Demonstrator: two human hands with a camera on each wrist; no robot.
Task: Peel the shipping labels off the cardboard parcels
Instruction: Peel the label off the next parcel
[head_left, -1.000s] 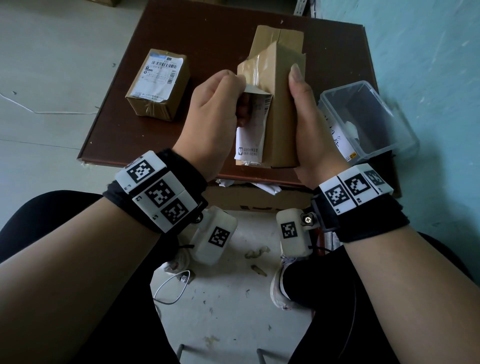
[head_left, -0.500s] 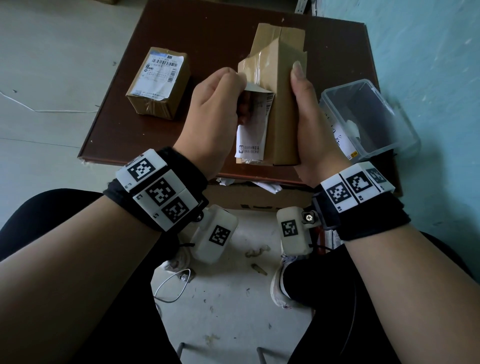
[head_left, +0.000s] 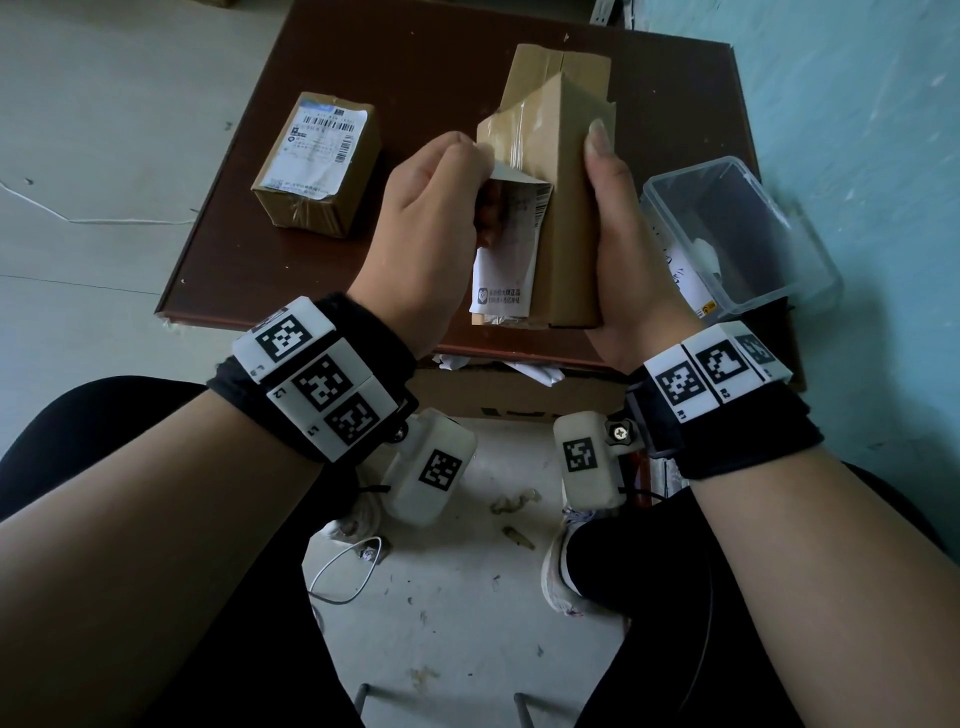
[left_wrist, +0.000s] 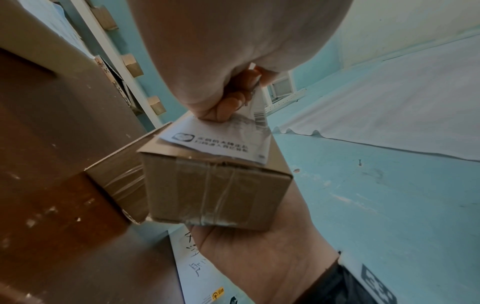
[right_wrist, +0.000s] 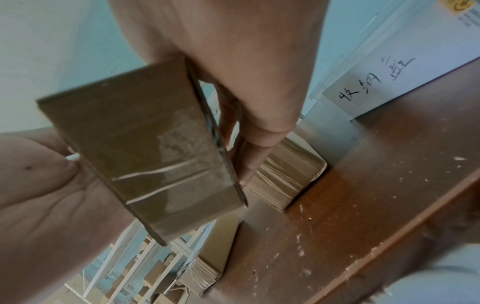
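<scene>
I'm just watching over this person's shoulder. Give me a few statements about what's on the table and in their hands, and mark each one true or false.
1. The left hand pinches the white label on the held parcel. True.
2. The right hand rests flat on the table. False: it grips the held parcel's side.
3. A second parcel on the table still carries its label. True.
4. The held label is fully torn off. False: its lower part still lies on the box.
5. The clear plastic bin sits left of the hands. False: it is to their right.
</scene>
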